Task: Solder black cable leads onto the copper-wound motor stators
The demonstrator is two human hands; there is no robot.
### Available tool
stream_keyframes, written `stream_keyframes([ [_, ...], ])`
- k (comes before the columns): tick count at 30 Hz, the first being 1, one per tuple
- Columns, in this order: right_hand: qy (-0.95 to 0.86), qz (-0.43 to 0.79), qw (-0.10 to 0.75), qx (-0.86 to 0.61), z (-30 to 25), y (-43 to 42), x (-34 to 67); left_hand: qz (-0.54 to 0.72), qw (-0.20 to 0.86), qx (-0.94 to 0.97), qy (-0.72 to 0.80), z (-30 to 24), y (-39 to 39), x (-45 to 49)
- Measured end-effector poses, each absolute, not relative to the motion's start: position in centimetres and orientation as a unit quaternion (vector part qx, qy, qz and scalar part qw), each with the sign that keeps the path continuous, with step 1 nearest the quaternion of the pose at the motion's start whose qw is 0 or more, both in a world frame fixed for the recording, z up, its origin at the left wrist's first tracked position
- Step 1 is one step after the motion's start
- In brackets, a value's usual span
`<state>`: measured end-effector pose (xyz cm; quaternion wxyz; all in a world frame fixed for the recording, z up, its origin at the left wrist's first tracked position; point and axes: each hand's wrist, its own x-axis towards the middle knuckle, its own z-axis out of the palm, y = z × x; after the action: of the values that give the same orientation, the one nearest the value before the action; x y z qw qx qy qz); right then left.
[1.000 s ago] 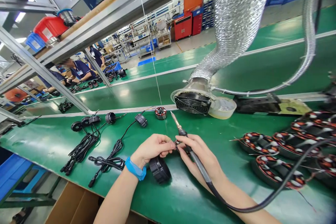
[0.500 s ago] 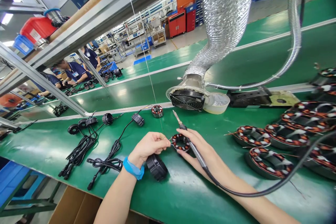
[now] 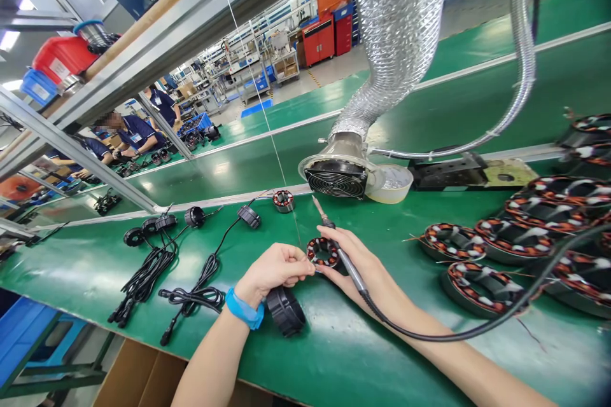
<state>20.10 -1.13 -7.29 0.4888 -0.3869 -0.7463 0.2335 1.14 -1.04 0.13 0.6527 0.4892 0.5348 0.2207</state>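
A small ring-shaped motor stator [image 3: 323, 252] with copper windings is between my hands. My left hand [image 3: 281, 265], a blue band at its wrist, is closed in a pinch at the stator's lower left edge, on what looks like a thin wire. In my right hand [image 3: 356, 261] is a soldering iron [image 3: 351, 267], its tip pointing up and away, clear of the stator. The thumb of that hand reaches to the stator's near edge. A black ribbed round cap [image 3: 285, 311] lies just below my left hand.
Larger stators [image 3: 487, 289] are stacked at the right. A fume extractor fan [image 3: 337, 181] and a round tub [image 3: 391, 186] stand behind my hands. Black capped cables [image 3: 147, 280] lie at the left, and another small stator [image 3: 283, 201] lies farther back. Co-workers [image 3: 136, 130] sit far left.
The stator has turned and tilted between my hands. My left fingertips have moved from its left side to its lower left edge. The soldering iron stays in my right hand.
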Motion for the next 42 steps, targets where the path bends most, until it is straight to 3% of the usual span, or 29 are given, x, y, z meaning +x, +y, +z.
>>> stream_keyframes([
  [9, -0.647, 0.146, 0.612, -0.431, -2.8, -4.5, 21.9, 0.241, 0.637, 0.493, 0.541, 0.4, -1.3, 1.1],
  [12, -0.662, 0.090, 0.636, -0.385, -2.8, -5.0, 22.3, 0.240, 0.625, 0.501, 0.548, 0.5, -1.4, 1.3],
  [26, -0.698, 0.062, 0.619, -0.353, -3.3, -5.4, 22.1, 0.245, 0.616, 0.499, 0.558, 1.0, -1.7, 1.5],
  [33, -0.662, 0.128, 0.622, -0.397, -3.5, -5.3, 21.7, 0.259, 0.604, 0.511, 0.553, 0.7, -1.6, 1.4],
  [42, -0.517, 0.338, 0.627, -0.475, -3.3, -6.0, 20.9, 0.268, 0.591, 0.513, 0.562, 0.9, -1.8, 1.5],
])
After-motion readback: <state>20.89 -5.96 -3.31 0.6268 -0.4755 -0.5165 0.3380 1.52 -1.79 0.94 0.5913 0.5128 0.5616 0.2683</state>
